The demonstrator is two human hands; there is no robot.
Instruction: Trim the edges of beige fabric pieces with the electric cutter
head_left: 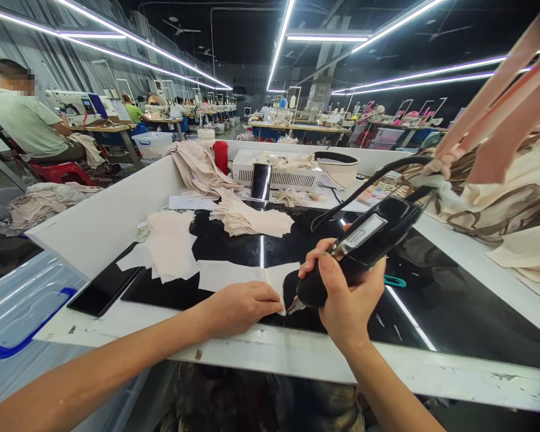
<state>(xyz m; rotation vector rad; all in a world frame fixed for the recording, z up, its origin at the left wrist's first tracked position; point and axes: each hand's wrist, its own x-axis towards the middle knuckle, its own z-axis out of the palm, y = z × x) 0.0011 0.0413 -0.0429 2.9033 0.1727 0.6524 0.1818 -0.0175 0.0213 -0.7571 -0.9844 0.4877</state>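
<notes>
My right hand is wrapped round a black handheld tool with a silver panel and a thick black cable. The tool's low end is beside the right edge of a pale fabric piece, which lies on a black glossy board. With fingers pressed together, my left hand pinches the near right edge of that fabric. Left of it, more cut pieces lie overlapped. Behind, a stack of beige pieces rests on the board.
A phone leans against a white vented box, near a red cup. Fabric is heaped on the right; pink strips hang above it. A blue-handled bin stands left. A seated person is far left.
</notes>
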